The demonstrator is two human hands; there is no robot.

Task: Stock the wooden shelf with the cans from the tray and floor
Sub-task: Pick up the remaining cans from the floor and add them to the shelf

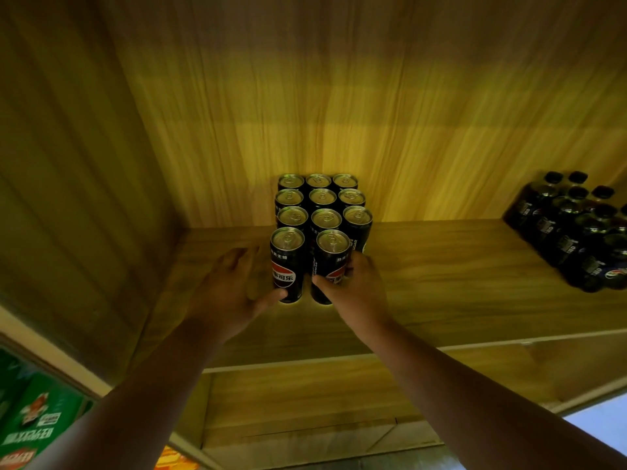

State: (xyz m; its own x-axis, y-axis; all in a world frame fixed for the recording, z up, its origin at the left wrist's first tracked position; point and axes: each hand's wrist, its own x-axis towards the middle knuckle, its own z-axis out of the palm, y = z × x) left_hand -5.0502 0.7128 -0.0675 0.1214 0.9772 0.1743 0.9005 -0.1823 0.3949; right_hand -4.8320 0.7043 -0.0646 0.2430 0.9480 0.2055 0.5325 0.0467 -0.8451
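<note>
Your 2 hands are up on the wooden shelf (441, 283), both at the front row of a block of black cola cans (322, 205). The block stands upright near the back panel, at about 12 o'clock from your hands: 3 rows of 3 cans with silver tops, touching one another, and a front row of 2.

Your right hand (356, 286) grips the front right can (330, 262), thumb across its label and fingers curled round its far side. That can stands upright on the shelf board, just in front of the middle can of the third row. Your left hand (227, 290) lies with fingers spread and fairly straight at 9 o'clock from the front left can (287, 264); only the thumb tip touches the can near its base, and the fingers are blurred. The 2 front cans stand side by side with a narrow gap between them. The place in front of the third row's right can has no can.

At 3 o'clock, well apart from the cans, a cluster of dark cola bottles (576, 228) with black caps stands on the same shelf board. At 7 o'clock, low in the view, green printed cartons (37, 425) show beyond the shelf's side panel. A lower shelf board (305, 395) shows beneath your forearms.
</note>
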